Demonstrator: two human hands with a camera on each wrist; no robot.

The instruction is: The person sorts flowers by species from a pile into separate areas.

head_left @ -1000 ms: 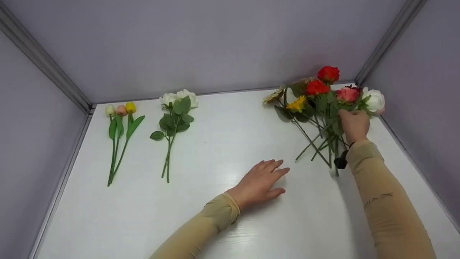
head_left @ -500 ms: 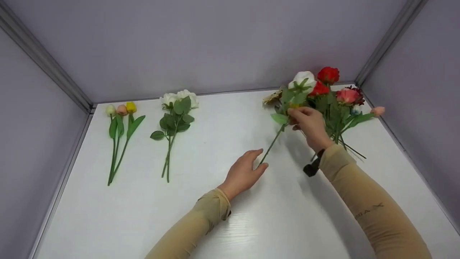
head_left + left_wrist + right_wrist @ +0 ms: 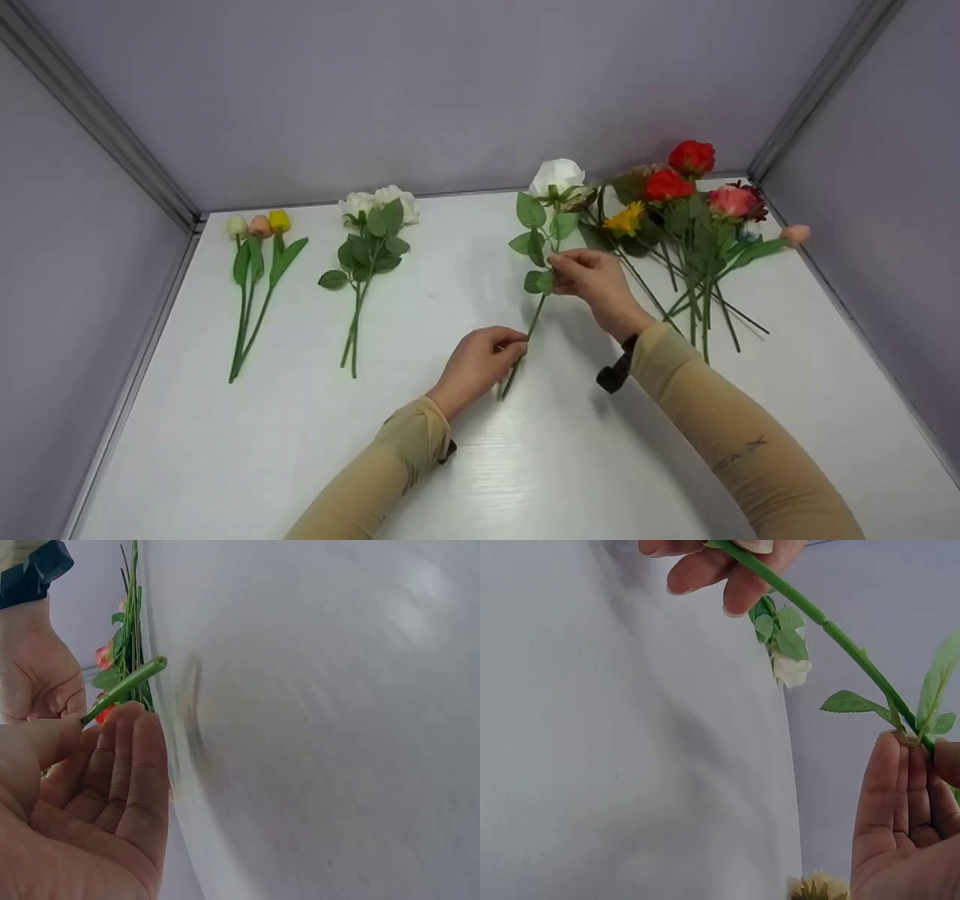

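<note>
White rose (image 3: 538, 282) slants through the middle of the head view, bloom uppermost, its stem pinched low down by the left hand (image 3: 477, 361) and among the leaves by the right hand (image 3: 600, 286). Beneath spreads a white table (image 3: 202, 465), glare at bottom centre, enclosed by a greyish-lilac back wall (image 3: 450, 90) and side panels; a metal strip (image 3: 97, 127) runs down the upper left corner. Three tulips (image 3: 241, 300) lie at left, two white roses (image 3: 367, 251) left of centre. At right, a flower heap (image 3: 701, 247) has crossed stems; the held bloom partly covers its brownish flower (image 3: 579, 202).
</note>
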